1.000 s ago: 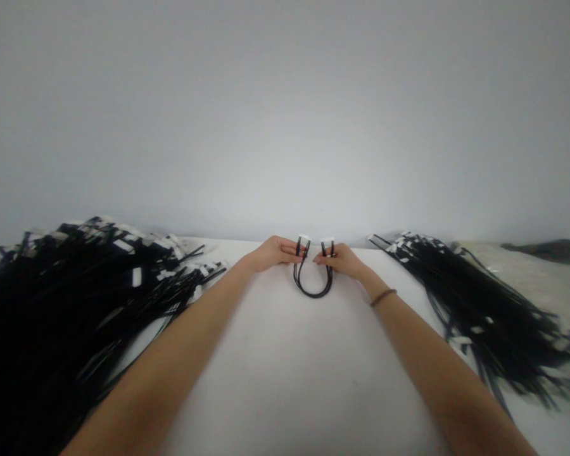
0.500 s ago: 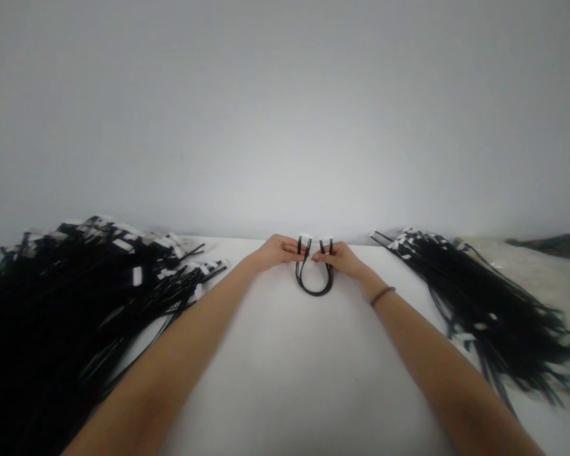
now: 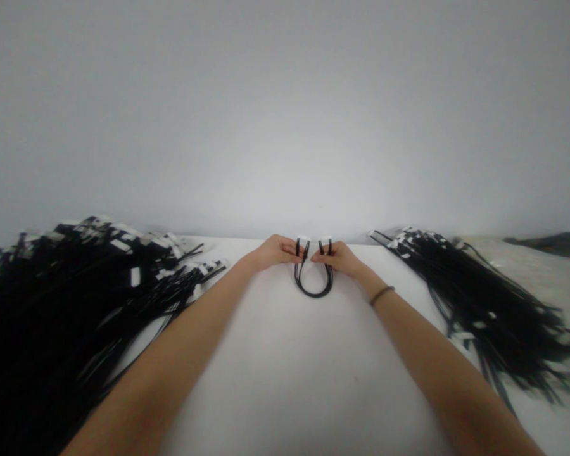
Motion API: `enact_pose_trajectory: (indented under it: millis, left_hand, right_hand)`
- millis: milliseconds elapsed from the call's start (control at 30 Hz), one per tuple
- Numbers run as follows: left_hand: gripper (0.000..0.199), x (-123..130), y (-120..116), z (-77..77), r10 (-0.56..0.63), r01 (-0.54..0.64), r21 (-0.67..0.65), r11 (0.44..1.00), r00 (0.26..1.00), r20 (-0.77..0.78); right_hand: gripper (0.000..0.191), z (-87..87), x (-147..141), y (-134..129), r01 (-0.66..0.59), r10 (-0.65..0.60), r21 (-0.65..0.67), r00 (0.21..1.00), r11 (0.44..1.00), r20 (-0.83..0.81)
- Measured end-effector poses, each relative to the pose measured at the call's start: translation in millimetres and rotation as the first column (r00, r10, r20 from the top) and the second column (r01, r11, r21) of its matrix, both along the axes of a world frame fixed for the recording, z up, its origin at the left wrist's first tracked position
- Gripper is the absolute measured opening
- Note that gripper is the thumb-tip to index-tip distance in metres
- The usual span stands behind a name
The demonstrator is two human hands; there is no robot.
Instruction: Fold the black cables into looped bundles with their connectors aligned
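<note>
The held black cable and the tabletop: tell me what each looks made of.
Cable: probably plastic- or rubber-sheathed wire, bending in a smooth curve; its end connectors look like white plastic. Tabletop: smooth, pale, perhaps laminate, though blur leaves that open.

The tabletop (image 3: 285,367) looks smooth and matt, the black cable (image 3: 314,296) plastic-coated, its white connectors (image 3: 326,239) plain plastic.

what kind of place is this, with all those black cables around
Probably a cable-assembly or sorting workbench: a white table against a plain wall, a heap of black cables with white ends on the left, and another bundle on the right.
</note>
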State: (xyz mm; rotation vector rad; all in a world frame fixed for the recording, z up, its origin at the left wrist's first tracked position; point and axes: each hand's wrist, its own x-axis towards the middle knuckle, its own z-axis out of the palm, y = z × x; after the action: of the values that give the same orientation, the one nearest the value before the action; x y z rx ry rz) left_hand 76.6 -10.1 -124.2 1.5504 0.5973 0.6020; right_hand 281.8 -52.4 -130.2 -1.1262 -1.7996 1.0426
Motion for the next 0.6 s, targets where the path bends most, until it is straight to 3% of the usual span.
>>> enact_pose_trajectory:
  millis: [600]
  left_hand:
    - [0.032, -1.8, 2.4, -3.1, -0.018, 0.018, -0.004, 1.0, 1.0, -0.018]
  right_hand:
    - [0.031, 0.8, -0.5, -0.9, 0.0, 0.0, 0.002, 1.0, 1.0, 0.02]
